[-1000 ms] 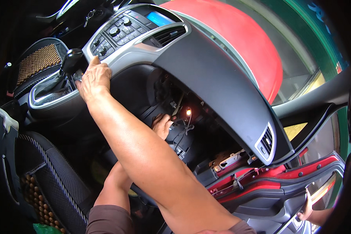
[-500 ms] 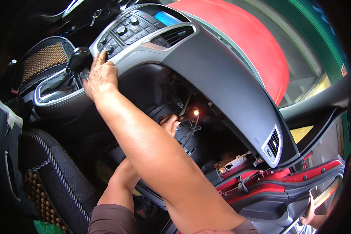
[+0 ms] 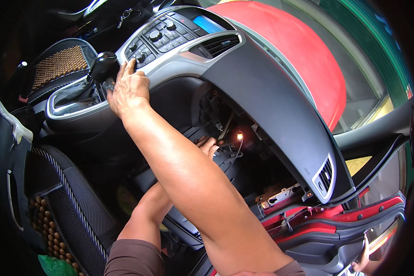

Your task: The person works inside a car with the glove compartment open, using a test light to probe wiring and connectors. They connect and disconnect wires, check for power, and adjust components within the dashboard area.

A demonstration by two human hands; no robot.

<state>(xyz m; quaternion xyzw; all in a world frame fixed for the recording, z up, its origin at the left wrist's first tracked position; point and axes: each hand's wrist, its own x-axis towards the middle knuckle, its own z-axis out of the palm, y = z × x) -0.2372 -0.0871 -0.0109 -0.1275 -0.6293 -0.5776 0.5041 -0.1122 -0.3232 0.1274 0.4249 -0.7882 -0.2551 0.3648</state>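
My right arm crosses over my left. At the centre console (image 3: 188, 59), my right hand (image 3: 131, 87) has its fingers stretched out, with fingertips at the lower control knob (image 3: 141, 57) beside the gear lever (image 3: 103, 63). My left hand (image 3: 208, 145) reaches into the opening under the dashboard (image 3: 267, 96) on the passenger side. Its fingers are curled; my right forearm partly hides that hand, and what it grips cannot be made out. Close to it, a small bulb (image 3: 239, 136) glows orange, and a thin wire (image 3: 238, 154) hangs below it.
Below the dashboard's right end is a metal bracket (image 3: 280, 197), near the open red door (image 3: 345, 216). Seats with wooden bead covers (image 3: 60, 66) lie to the left. Another hand (image 3: 364, 257) appears at the lower right, beside a shiny panel. Keys (image 3: 125, 16) hang far left.
The whole view has shifted slightly, so the console and dashboard sit further right and lower. My right hand stays at the knob, my left hand stays in the opening, and the bulb remains lit.
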